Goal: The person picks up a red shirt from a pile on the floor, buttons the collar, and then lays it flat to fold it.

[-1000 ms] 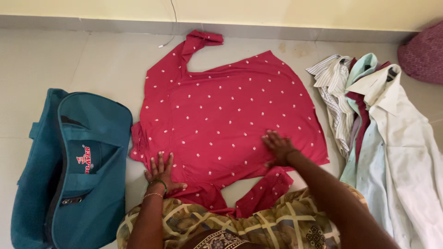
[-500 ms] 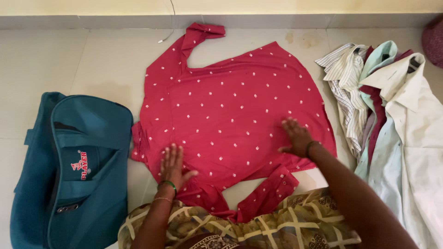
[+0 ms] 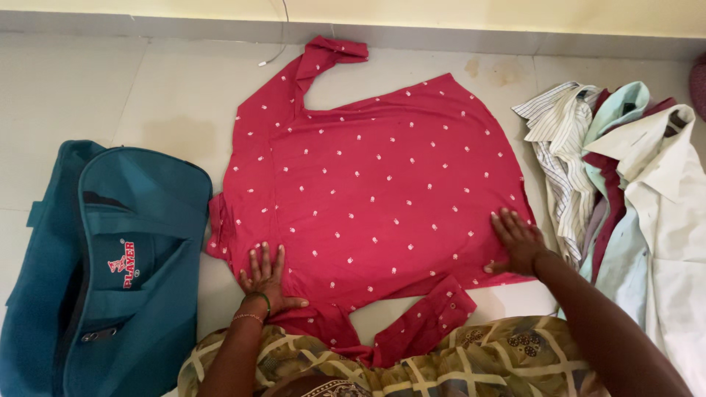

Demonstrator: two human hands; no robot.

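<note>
A red shirt (image 3: 375,184) with small white dots lies spread flat on the tiled floor, back side up, one sleeve pointing toward the wall. My left hand (image 3: 266,279) presses flat on its near left part, fingers apart. My right hand (image 3: 518,241) lies flat on the shirt's lower right corner, fingers spread. The near sleeve (image 3: 423,323) is folded toward my lap. Neither hand grips anything.
A teal duffel bag (image 3: 110,265) lies on the floor at the left, next to the shirt. A pile of other shirts (image 3: 625,184), striped, maroon, mint and white, lies at the right. The wall base (image 3: 147,26) runs along the top.
My right hand has slid to the right across the shirt, from its middle to its lower right corner. My left hand moved up and then back down on the near left part.
</note>
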